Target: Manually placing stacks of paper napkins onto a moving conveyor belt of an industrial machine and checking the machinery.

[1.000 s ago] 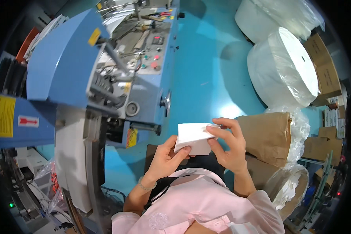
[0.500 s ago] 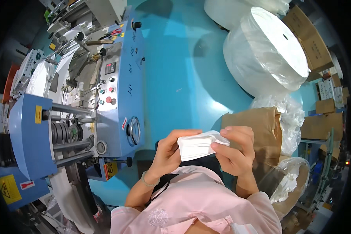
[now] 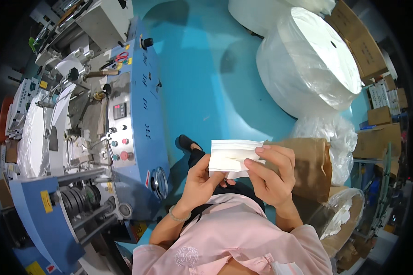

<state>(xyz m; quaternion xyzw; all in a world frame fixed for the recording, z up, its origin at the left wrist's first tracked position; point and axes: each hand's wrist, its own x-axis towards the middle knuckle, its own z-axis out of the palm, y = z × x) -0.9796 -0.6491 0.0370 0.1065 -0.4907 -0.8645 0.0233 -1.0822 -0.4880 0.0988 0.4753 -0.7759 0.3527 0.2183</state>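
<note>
The person stands beside the blue machine [image 3: 137, 114] with both hands up in front of the chest, and between them a small white folded stack of tissue [image 3: 234, 156]; it sits to the right of the machine's control panel, above the pink smock [image 3: 234, 238]. The left hand [image 3: 199, 176] is curled under the stack's left end, thumb and fingers closed on it; the right hand [image 3: 270, 176] has its fingers laid along the right edge and top, half closed, pinching that end; so the stack is held by 2 hands, level and flat. By my reckoning this is the inspecting or squaring-up step; the fingertips seem to be feeling the folded edges, and the next move would call for a steady pinch at 1 end while the other hand is free to thumb through the layers. Right of the machine, past the hands, an open brown paper sack [image 3: 307, 165] stands on the teal floor [image 3: 206, 68]; I cannot see what is inside it; nearer the person a clear plastic bag [image 3: 344, 215] holds crumpled white scraps; further off, 1 great white roll [image 3: 312, 59] sits wrapped in clear film.
</note>
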